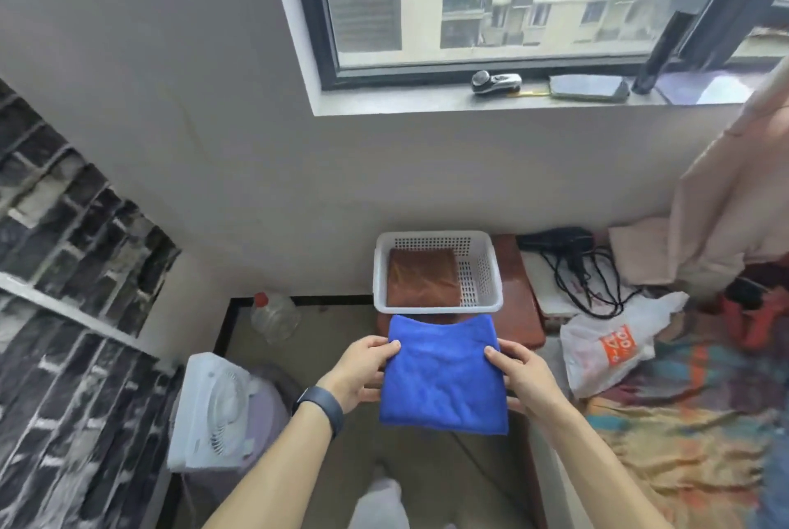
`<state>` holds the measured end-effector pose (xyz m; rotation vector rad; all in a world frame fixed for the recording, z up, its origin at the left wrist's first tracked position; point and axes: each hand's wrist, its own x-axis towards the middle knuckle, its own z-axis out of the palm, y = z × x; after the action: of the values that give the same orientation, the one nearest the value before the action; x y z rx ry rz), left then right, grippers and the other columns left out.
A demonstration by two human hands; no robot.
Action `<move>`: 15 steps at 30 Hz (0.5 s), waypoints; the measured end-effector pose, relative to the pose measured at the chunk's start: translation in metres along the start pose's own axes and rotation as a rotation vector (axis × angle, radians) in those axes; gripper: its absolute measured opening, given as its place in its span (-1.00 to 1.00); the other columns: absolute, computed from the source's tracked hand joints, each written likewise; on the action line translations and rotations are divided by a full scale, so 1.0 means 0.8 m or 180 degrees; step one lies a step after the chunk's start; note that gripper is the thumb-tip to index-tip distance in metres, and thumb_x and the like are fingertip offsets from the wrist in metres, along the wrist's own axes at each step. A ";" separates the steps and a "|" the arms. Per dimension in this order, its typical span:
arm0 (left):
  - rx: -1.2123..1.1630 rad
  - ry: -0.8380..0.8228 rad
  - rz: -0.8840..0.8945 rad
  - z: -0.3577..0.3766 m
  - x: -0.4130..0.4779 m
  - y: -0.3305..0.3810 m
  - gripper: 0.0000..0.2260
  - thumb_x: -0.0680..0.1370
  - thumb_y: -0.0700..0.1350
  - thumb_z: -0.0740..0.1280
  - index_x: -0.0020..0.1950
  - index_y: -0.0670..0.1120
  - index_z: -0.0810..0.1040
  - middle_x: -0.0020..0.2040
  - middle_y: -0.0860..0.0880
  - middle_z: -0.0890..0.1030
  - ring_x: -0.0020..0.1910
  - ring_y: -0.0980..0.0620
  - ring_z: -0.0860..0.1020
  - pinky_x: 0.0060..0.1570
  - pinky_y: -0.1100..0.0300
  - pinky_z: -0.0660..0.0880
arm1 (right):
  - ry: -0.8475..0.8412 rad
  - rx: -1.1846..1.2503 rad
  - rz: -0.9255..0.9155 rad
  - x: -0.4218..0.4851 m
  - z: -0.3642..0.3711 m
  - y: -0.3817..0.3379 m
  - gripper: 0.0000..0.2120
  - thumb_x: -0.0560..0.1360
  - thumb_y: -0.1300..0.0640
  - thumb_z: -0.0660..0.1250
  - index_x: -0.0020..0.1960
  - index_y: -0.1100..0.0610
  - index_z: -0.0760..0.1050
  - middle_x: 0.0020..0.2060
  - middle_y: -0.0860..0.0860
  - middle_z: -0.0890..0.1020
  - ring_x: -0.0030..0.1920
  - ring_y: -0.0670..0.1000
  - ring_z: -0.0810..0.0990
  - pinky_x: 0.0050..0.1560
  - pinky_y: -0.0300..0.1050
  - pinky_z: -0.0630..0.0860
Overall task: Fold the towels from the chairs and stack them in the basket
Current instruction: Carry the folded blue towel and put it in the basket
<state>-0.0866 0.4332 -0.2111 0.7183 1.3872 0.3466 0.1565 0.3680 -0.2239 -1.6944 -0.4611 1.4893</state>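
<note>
— How do the fingers stand?
— Both hands grip the folded blue towel [444,383]. The left hand [363,370] holds its left edge, with the thumb on top and the other fingers under the cloth. The right hand [523,377] holds the right edge in the same way. The fingers underneath are mostly hidden.
— Where is the towel, seen from the basket?
— It is held in the air on the near side of the basket [480,272], its far edge just beside the near rim. I cannot tell if they touch. The basket stands on a red-brown stool [518,293]. A folded brown towel [422,276] lies flat in its left part, and the perforated bottom shows in the right part.
— Which way does the blue towel point?
— It lies nearly flat and is almost square, so I see no clear long side. Its far edge faces the basket and sags a little in the middle.
— What is around?
— Left of the basket, on the floor, is a plastic bottle [275,315], and nearer than that a white fan [213,404]. Right of the basket is a plastic bag [610,345].
</note>
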 end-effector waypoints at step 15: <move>-0.0319 0.0300 -0.0452 -0.016 0.273 0.132 -0.83 0.57 -0.24 0.31 0.14 -0.09 0.55 0.05 -0.12 0.68 -0.07 -0.09 0.66 -0.12 0.06 0.59 | 0.0217 -0.0483 0.0717 0.284 0.056 -0.091 -0.83 0.60 0.15 0.35 0.18 0.05 0.57 0.06 -0.01 0.70 0.02 0.03 0.70 -0.27 -0.11 0.62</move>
<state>-0.0409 0.6499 -0.3107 0.5238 1.4903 0.3386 0.1847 0.5918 -0.3135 -1.9635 -0.3637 1.5826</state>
